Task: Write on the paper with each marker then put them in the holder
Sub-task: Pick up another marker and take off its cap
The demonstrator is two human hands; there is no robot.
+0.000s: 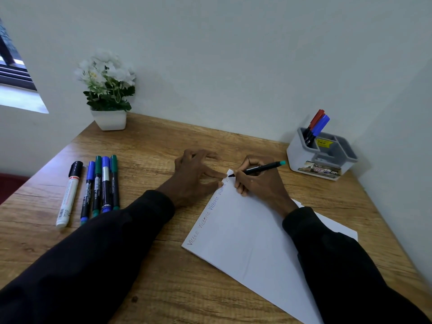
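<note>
Desk [163, 265] of wood grain fills the view, set into a corner of pale walls; white paper [252, 242] lies skewed on its right half, one corner pointing away from the person; dark sleeves [105, 253] come in from both lower corners; potted plant [109, 119] with white flowers stands at the far left by the wall; grey holder [313, 160] with several compartments stands at the far right, well apart from the paper; left hand [194, 176] lies with fingers spread, fingertips pressing down by the paper's far corner; right hand [259, 183] rests on the paper just beside it, fingers pinching a black marker [261, 169] with a teal end, tip touching the far corner; handwriting [208, 213] in several colours runs along the paper's left edge; row of five markers [97, 185] lies on the desk left of the left hand, side by side and capped, a white-barrelled one with a black cap at the left end, then blue and green ones; red marker [316, 119] and blue marker [320, 126] stand tilted in the holder's back-left compartment.
</note>
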